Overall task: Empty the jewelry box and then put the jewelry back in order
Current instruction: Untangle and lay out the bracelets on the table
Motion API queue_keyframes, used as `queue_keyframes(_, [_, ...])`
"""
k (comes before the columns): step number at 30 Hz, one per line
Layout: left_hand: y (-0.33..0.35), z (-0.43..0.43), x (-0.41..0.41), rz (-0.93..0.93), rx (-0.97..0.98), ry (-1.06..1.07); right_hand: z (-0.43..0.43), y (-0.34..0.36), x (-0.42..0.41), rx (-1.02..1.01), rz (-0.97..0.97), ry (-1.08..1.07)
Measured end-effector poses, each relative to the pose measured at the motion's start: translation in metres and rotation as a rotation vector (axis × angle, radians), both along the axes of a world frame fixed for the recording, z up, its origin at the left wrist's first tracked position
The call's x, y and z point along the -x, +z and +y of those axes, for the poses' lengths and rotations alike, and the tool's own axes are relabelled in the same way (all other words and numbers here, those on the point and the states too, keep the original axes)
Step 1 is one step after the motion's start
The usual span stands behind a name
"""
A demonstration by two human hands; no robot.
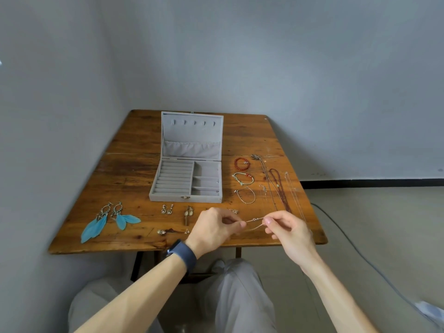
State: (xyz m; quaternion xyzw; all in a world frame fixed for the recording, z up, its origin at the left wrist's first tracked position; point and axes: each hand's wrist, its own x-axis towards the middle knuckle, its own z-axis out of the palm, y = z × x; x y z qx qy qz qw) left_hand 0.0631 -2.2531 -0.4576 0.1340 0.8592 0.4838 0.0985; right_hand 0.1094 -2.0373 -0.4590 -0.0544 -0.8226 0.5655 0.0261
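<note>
1. From my remote seat I see the left hand [215, 227] with its fingers curled and its thumb and forefinger pinching one end of a thin silver chain [254, 220].
2. The right hand [287, 228] is curled too, its fingertips [268, 221] pinching the other end, so a short stretch of chain is pulled between the hands and a slack loop hangs below it.
3. Both hands are over the near right part of the wooden table [129, 174], close to its front edge. A dark watch [183, 255] is on the left wrist.
4. The jewelry box [168, 197] stands open beyond the left hand, in the middle of the table, with its lid [192, 131] upright. I see nothing in its ring rolls or side compartments.
5. Bare wood lies between the box's front wall and the hands, apart from small earrings [167, 209] in a row there.
6. Blue feather earrings [108, 219] lie well to the left, near the table's left edge.
7. To the right of the box lie a red bead bracelet [241, 163], two thinner bracelets nearer to me, and long necklaces [280, 188] that run down toward the right hand.
8. The table's left side is close to the grey wall. A cable [348, 239] crosses the floor on the right.
</note>
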Motion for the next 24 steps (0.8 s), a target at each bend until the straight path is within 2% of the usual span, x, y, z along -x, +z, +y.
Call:
queue_keyframes(3, [-0.013, 0.015, 0.0, 0.02, 0.066, 0.07, 0.007, 0.003, 0.009, -0.068, 0.008, 0.01])
queue_keyframes(9, [-0.019, 0.029, 0.014, 0.087, 0.32, 0.209, 0.017, -0.004, 0.043, -0.453, -0.002, -0.025])
queue_keyframes(15, [-0.024, 0.043, 0.021, 0.169, 0.599, 0.256, 0.011, -0.016, 0.076, -0.653, 0.04, 0.105])
queue_keyframes(20, [-0.027, 0.049, 0.029, 0.141, 0.684, 0.219, 0.011, -0.023, 0.086, -0.836, 0.088, 0.138])
queue_keyframes(24, [-0.023, 0.04, 0.03, 0.158, 0.704, 0.21, 0.013, -0.027, 0.086, -0.871, 0.087, 0.134])
